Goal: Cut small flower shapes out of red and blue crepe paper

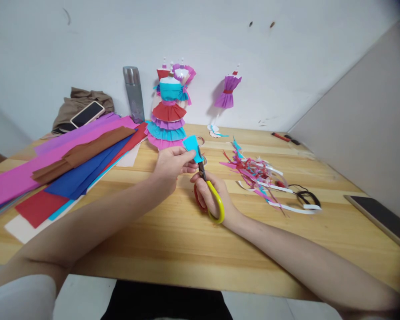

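Between the thumb and fingers of my left hand (175, 166) is a small piece of turquoise crepe paper (191, 145), held up above the table. My right hand (220, 193) is closed around the handles of a pair of scissors (216, 202), one yellow and one red. The dark blades point away from me and lie against the right edge of the paper. Just behind my hands stands a mannequin in a tiered paper dress (168, 111) of turquoise, red, purple and pink, with other dressed forms partly hidden behind it.
Folded crepe paper strips (83, 160) spread over the left side. Farther back are a phone (87, 114), brown cloth (76, 104) and a grey flask (134, 93). A purple-dressed mannequin (230, 91) stands near the wall. Paper scraps (253, 171), a black cord (308, 198) and a tablet-like device (380, 218) lie right.
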Available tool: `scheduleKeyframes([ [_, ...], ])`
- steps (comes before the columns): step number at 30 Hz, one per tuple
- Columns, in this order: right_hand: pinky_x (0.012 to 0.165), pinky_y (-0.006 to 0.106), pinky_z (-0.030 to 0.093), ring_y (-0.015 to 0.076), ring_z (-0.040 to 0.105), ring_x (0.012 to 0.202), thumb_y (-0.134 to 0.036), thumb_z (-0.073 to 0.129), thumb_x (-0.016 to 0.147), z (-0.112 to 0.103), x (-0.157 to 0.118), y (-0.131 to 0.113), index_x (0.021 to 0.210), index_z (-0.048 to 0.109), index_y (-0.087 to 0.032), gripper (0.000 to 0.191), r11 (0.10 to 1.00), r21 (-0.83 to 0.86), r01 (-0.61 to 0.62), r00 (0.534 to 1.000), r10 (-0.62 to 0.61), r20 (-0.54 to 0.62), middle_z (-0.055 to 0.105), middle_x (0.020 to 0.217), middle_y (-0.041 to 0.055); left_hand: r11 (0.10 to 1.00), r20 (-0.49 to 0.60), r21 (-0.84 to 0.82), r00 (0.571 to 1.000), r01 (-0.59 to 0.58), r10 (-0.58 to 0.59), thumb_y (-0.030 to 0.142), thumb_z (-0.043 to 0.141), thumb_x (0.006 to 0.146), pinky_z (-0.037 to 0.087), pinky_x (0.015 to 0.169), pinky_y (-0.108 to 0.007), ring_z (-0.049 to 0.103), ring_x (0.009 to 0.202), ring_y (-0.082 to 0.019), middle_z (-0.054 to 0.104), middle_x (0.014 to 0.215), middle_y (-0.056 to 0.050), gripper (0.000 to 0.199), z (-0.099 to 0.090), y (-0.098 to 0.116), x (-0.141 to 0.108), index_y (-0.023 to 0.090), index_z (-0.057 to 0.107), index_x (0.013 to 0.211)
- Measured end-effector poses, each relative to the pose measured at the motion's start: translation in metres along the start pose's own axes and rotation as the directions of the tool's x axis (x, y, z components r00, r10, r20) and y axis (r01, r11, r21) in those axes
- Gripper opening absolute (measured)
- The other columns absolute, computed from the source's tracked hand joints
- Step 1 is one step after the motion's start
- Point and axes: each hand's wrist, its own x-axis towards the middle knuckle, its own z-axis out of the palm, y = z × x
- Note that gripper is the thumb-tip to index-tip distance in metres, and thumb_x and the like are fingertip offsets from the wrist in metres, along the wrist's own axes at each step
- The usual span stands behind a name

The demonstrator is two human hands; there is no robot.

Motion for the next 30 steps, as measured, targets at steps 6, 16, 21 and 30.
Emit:
scheduleKeyframes([
  [6, 0.039, 0.024, 0.029, 0.0106, 0.038, 0.04, -0.078, 0.05, 0.093, 0.0024, 0.0015, 0.0006, 0.085, 0.053, -0.022, 0.056, 0.999, 0.033, 0.01, 1.0, -0.009, -0.028, 0.044, 0.049, -0.0074, 1.0, 0.013, -0.021, 1.0, 0.017, -0.017, 0.011, 0.074, 0.085, 0.056, 0.058, -0.02, 0.067, 0.056, -0.01, 0.069, 0.063, -0.004, 0.019, 0.0002, -0.0022, -0.0016, 0.012, 0.063, 0.069],
  [16, 0.036, 0.023, 0.028, 0.0098, 0.038, 0.034, -0.073, 0.053, 0.094, 0.0043, 0.0006, 0.0036, 0.086, 0.054, -0.022, 0.051, 0.996, 0.085, -0.001, 0.999, 0.004, -0.032, 0.044, 0.045, -0.0091, 0.999, 0.017, -0.022, 1.0, 0.025, -0.025, 0.011, 0.071, 0.087, 0.056, 0.06, -0.021, 0.066, 0.056, -0.01, 0.069, 0.063, -0.004, 0.021, 0.0016, -0.0012, -0.0027, 0.011, 0.063, 0.068],
  [21, 0.034, 0.023, 0.029, 0.0096, 0.037, 0.031, -0.071, 0.054, 0.095, 0.0045, 0.0009, 0.0049, 0.086, 0.054, -0.022, 0.049, 0.996, 0.085, -0.002, 0.999, 0.005, -0.037, 0.045, 0.044, -0.0093, 0.999, 0.017, -0.017, 0.999, 0.03, -0.03, 0.012, 0.072, 0.086, 0.056, 0.06, -0.02, 0.067, 0.057, -0.01, 0.069, 0.063, -0.004, 0.021, 0.0017, -0.0008, -0.0032, 0.012, 0.063, 0.068],
  [30, 0.033, 0.023, 0.029, 0.0096, 0.038, 0.032, -0.067, 0.056, 0.096, 0.0048, -0.0002, 0.0063, 0.087, 0.055, -0.022, 0.046, 0.994, 0.108, -0.015, 0.999, 0.019, -0.04, 0.044, 0.046, -0.0091, 1.0, 0.025, 0.014, 1.0, 0.008, -0.009, 0.022, 0.082, 0.083, 0.056, 0.056, -0.02, 0.066, 0.056, -0.01, 0.071, 0.065, -0.005, 0.021, -0.0018, -0.0004, 0.0009, 0.011, 0.067, 0.072],
])
